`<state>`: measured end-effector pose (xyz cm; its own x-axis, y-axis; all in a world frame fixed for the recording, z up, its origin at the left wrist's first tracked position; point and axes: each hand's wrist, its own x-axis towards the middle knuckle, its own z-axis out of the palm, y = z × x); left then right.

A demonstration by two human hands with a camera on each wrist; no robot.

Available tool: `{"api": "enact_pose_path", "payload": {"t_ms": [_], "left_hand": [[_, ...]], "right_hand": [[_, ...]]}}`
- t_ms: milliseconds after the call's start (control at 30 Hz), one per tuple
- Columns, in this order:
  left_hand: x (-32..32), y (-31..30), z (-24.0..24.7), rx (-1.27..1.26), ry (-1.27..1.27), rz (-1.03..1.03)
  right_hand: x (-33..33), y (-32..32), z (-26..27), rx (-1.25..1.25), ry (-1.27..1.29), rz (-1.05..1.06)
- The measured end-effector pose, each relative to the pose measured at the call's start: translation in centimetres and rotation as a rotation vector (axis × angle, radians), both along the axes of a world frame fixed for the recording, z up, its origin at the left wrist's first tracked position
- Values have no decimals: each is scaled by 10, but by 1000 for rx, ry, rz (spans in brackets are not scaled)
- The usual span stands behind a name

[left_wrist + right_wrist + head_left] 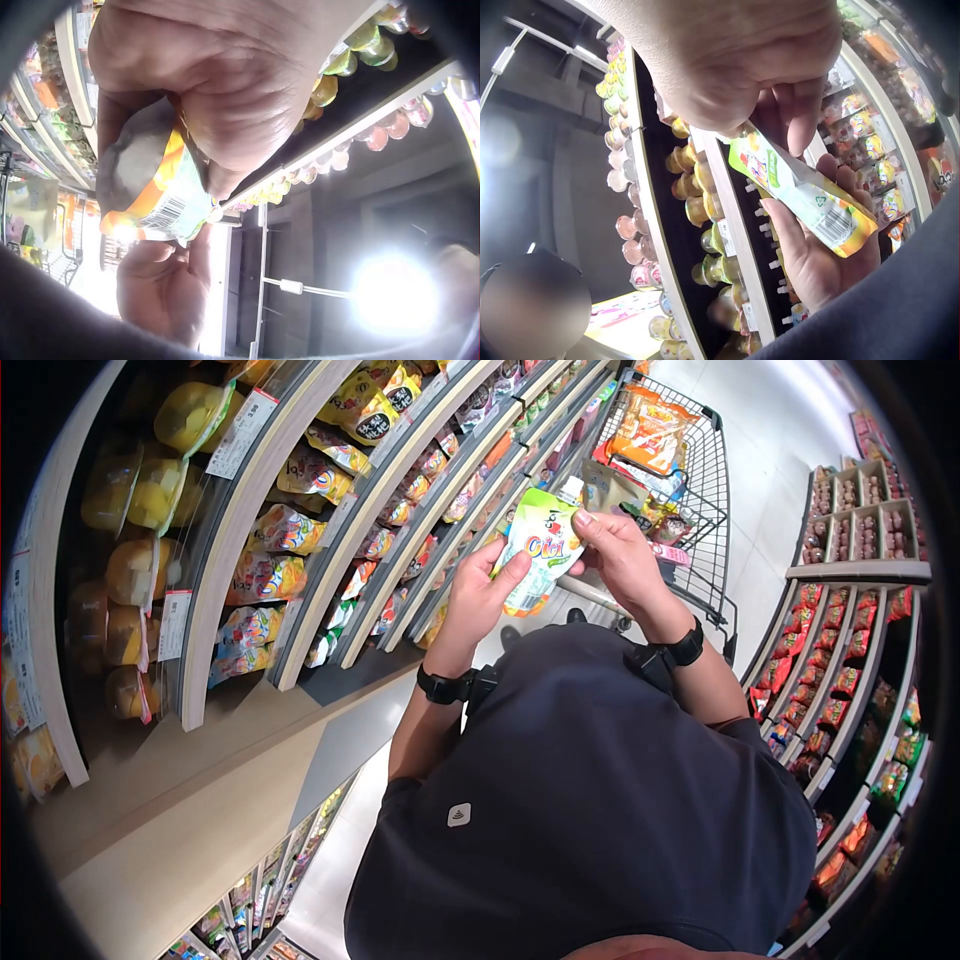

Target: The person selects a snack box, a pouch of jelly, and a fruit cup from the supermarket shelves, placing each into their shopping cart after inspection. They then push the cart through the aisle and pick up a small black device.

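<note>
Left fingers (513,571) hide part of the pouch (541,542) (its small print (527,593) is unreadable).

Black wire shopping cart (716,422) at upper right, orange plastic bag (650,432) inside it, domed yellow plastic cups (188,415) at upper left, red packets (798,620) at right

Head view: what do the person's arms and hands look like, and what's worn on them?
The left hand and right hand are ungloved. Each bare forearm has a black band-like strap with a small black boxy device at the wrist. The short fabric sleeves are dark. I see no cables.
</note>
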<state>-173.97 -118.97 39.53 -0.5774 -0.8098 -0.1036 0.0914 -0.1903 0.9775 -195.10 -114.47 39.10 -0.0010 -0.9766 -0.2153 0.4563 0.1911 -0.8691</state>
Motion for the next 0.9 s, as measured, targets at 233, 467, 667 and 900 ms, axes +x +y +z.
{"api": "enact_pose_path", "payload": {"t_ms": [233,467,667,900], "left_hand": [[5,5,-5,-5,-1,26],[12,14,-12,20,-29,75],[12,15,-13,22,-40,114],[10,12,-11,55,-13,179]], "right_hand": [[4,3,-2,-22,-17,12],[9,8,-1,13,5,21],[10,7,-5,14,-16,48],[9,5,-7,26,-29,64]]}}
